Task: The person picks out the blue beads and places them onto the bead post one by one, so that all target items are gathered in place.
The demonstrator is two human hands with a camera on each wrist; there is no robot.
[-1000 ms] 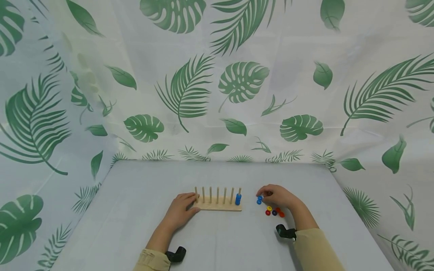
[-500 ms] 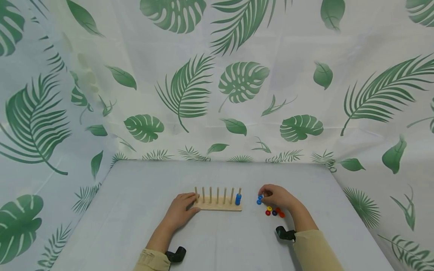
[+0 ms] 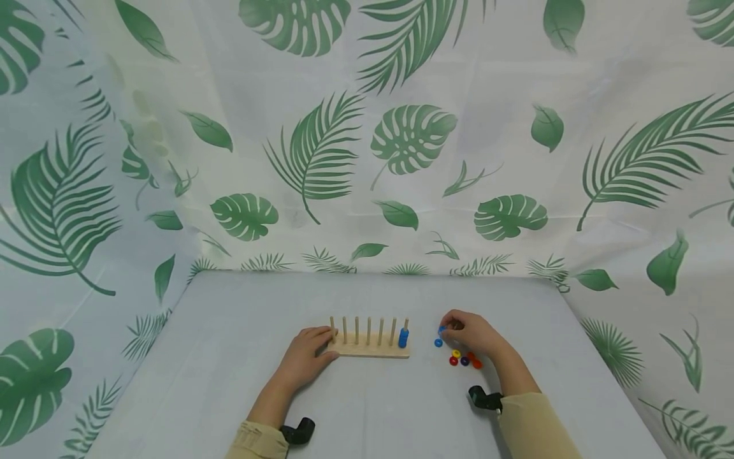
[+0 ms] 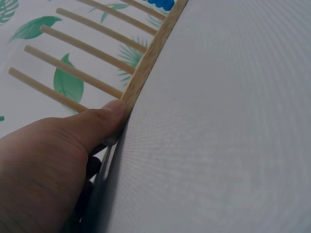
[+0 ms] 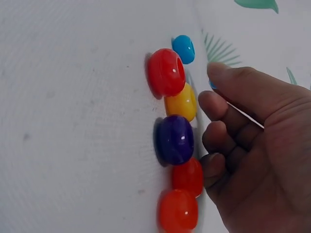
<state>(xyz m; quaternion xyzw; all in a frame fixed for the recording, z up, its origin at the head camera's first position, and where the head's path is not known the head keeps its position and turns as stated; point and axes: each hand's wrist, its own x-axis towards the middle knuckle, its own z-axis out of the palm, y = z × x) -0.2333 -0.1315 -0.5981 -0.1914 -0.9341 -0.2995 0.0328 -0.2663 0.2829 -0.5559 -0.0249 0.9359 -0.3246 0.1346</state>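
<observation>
My left hand (image 3: 309, 354) grips the left end of a wooden peg board (image 3: 373, 350), its thumb (image 4: 114, 111) against the front edge in the left wrist view. Several upright pegs stand in a row on the board. Blue beads (image 3: 404, 338) are stacked on the rightmost peg; the other pegs are bare. To the right of the board, my right hand (image 3: 471, 333) pinches a blue bead (image 3: 441, 331) between thumb and index finger. Only a blue sliver of it shows in the right wrist view. Another blue bead (image 3: 438, 343) lies on the table just below that hand.
Nearer to me lie a red bead (image 5: 166, 73), a yellow bead (image 5: 182, 102), a dark purple bead (image 5: 176, 140) and two orange-red beads (image 5: 179, 211), close together on the white table (image 3: 241, 306). Leaf-printed cloth (image 3: 344, 242) hangs behind and at both sides.
My right hand has shifted slightly right and away from me with the pinched blue bead, widening the gap to the other blue bead. The left hand and peg board stay put.
</observation>
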